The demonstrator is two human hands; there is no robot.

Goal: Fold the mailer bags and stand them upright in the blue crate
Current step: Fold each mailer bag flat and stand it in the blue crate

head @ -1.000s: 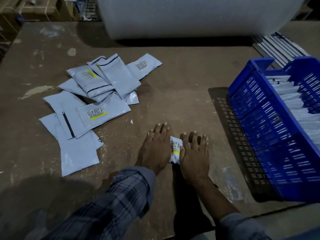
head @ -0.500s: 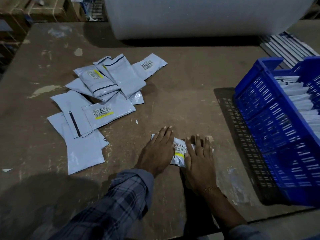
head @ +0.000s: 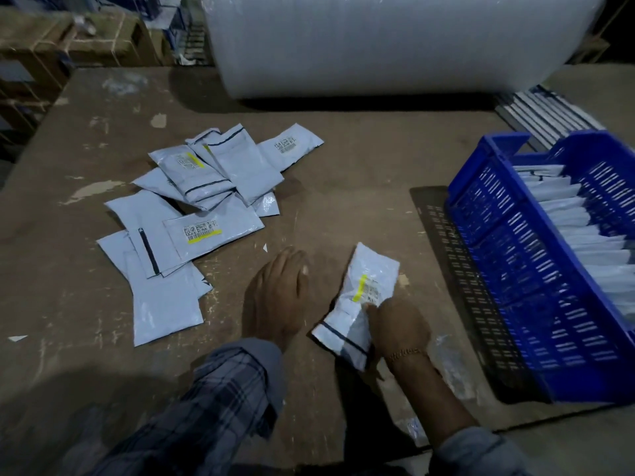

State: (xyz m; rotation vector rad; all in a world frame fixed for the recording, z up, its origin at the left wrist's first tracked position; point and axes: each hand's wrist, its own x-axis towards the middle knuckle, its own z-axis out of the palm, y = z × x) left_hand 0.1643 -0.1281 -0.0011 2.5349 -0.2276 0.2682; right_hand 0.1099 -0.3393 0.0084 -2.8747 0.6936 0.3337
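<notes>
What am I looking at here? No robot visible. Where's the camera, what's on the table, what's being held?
No robot: a person works bare-handed, filmed by a head-worn camera looking down. The right hand grips a folded mailer bag, lifted off the table. The left hand hangs beside it, holding nothing. A loose pile of unfolded mailer bags lies to the left. On the right, a blue crate holds a row of folded bags standing upright. A big bubble-wrap roll lies behind.

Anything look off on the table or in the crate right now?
Nothing serious. The unfolded mailer bags lie in a loose, overlapping heap left of the hands, and small scraps dot the table. Bags in the blue crate stand in an orderly row. The right hand holds the folded bag.
</notes>
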